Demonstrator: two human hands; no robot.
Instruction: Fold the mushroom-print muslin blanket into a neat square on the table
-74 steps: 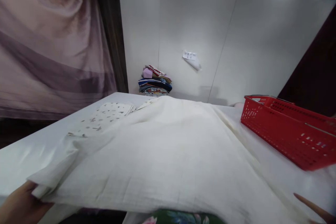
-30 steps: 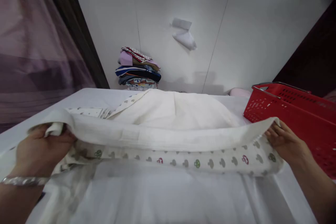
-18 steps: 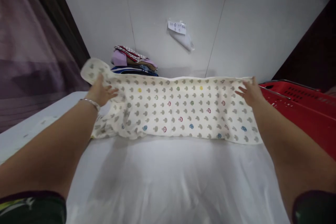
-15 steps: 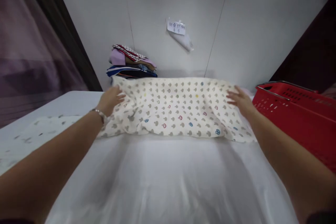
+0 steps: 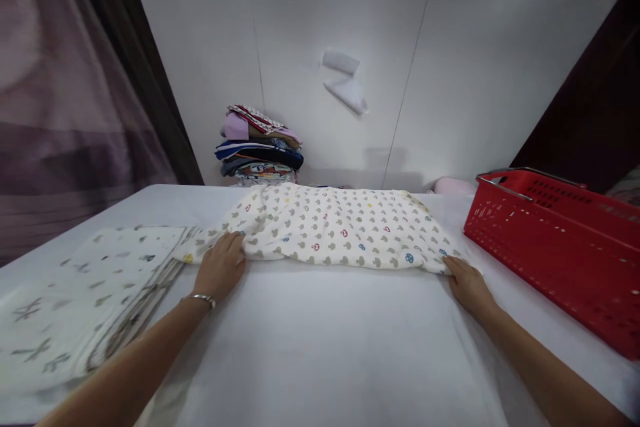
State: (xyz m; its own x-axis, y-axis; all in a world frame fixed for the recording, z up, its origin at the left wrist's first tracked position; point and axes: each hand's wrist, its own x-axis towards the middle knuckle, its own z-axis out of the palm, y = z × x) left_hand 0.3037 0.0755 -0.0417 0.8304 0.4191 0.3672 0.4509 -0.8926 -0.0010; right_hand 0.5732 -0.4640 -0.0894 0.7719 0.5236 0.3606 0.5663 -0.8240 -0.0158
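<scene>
A cream cloth printed with small grey, red and blue mushrooms (image 5: 340,227) lies across the table in a wide band, with a few wrinkles. At its near left edge, my left hand (image 5: 223,267) has its fingers curled over the fabric. My right hand (image 5: 467,283) grips the near right corner, its thumb side mostly hidden. Plain white fabric (image 5: 340,340) spreads from the band's near edge towards me; whether it belongs to the same cloth I cannot tell.
On the left lies a folded white cloth with grey prints (image 5: 100,293). A red plastic basket (image 5: 555,253) stands at the right. Several folded textiles (image 5: 263,147) are stacked by the wall. Behind the table, a pink object (image 5: 454,185) shows at the edge.
Both hands have come down and nearer, from spread above the printed cloth to its near edge. The cloth has settled flatter on the table, and the view has shifted slightly.
</scene>
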